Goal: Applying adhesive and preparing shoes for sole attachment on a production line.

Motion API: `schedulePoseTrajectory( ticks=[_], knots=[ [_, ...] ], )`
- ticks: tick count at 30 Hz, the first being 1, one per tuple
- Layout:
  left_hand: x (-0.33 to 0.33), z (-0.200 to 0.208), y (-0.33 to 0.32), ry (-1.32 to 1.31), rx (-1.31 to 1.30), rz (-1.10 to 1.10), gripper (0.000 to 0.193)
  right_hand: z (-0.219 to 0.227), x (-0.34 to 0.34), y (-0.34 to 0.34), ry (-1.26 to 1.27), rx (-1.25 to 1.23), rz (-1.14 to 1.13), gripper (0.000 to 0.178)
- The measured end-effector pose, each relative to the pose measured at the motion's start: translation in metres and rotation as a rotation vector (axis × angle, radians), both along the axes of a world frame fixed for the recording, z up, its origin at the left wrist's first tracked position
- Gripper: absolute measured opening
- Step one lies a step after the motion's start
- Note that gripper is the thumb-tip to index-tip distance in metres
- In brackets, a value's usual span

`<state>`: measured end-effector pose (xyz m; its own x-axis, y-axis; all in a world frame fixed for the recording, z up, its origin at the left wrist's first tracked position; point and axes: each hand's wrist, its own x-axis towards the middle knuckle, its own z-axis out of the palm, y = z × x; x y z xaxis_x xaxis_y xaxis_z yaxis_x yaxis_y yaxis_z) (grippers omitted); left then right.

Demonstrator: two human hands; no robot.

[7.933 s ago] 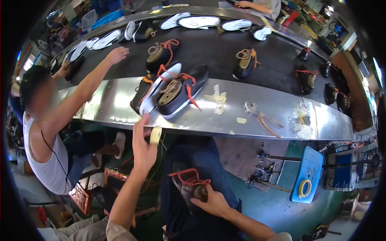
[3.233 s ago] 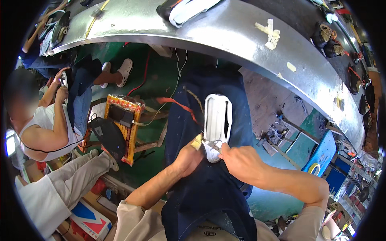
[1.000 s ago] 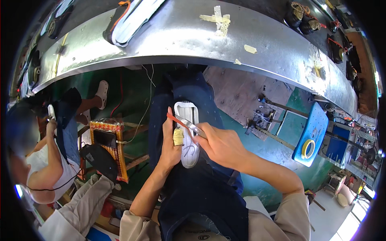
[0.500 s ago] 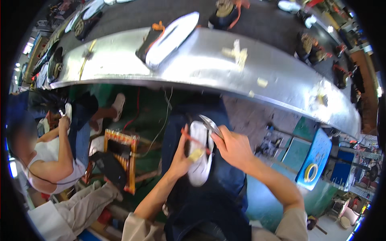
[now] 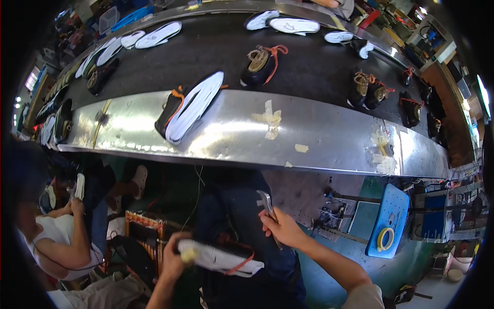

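A shoe (image 5: 213, 257) with a white sole and a red-orange lace hangs over my lap, tilted sideways with its sole toward me. My left hand (image 5: 174, 257) is closed round its left end. Something yellowish sits at the left thumb, perhaps a wrap, too blurred to tell. My right hand (image 5: 283, 228) grips a metal tool (image 5: 266, 200) with a curved, shiny head, held upright to the right of the shoe and apart from it. Beyond, on the metal bench edge (image 5: 231, 131), lies a pair of dark shoes (image 5: 195, 108), one showing its white sole.
Several shoes with orange laces stand on a dark conveyor belt (image 5: 216, 62). At right is a blue perforated stool (image 5: 388, 211) bearing a roll of tape (image 5: 385, 239). On the left a seated person (image 5: 62, 242) works on another shoe, beside a wooden-framed chair (image 5: 144, 232).
The shoe has been turned from upright to sideways and moved down-left with my left hand. The right hand with the tool has drawn away from it. My view has tilted up toward the bench.
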<state>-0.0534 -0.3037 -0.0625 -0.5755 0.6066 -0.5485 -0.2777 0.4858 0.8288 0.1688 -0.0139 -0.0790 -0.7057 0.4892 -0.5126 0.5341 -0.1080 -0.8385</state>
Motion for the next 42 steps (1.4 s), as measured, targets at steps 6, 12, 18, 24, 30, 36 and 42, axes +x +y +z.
schedulePoseTrajectory(
  ticks=[6,12,18,24,30,36,42],
  knots=[
    [0.035,-0.047,0.148,-0.025,0.155,0.120,0.036,0.030,0.009,0.008,0.088,-0.149,-0.038,0.034],
    [0.067,-0.047,0.119,-0.639,0.263,0.293,0.051,0.050,0.035,-0.006,-0.144,-0.409,0.491,0.039],
    [0.084,-0.046,0.092,-0.277,0.357,0.023,0.056,0.054,0.004,-0.038,-0.038,0.446,0.656,0.027],
    [0.085,-0.049,0.093,-0.077,0.385,-0.092,0.060,0.056,0.003,-0.033,-0.032,0.421,0.547,0.027],
    [0.090,-0.046,0.090,-0.192,0.401,-0.040,0.058,0.086,0.000,-0.031,-0.089,0.805,0.865,0.009],
    [0.082,-0.034,0.088,-0.508,0.518,0.085,0.080,0.049,0.018,-0.056,-0.081,0.725,0.792,0.013],
    [0.082,-0.053,0.083,-0.352,0.382,0.085,0.083,0.053,0.009,-0.063,-0.115,-0.099,0.343,0.031]
  ],
)
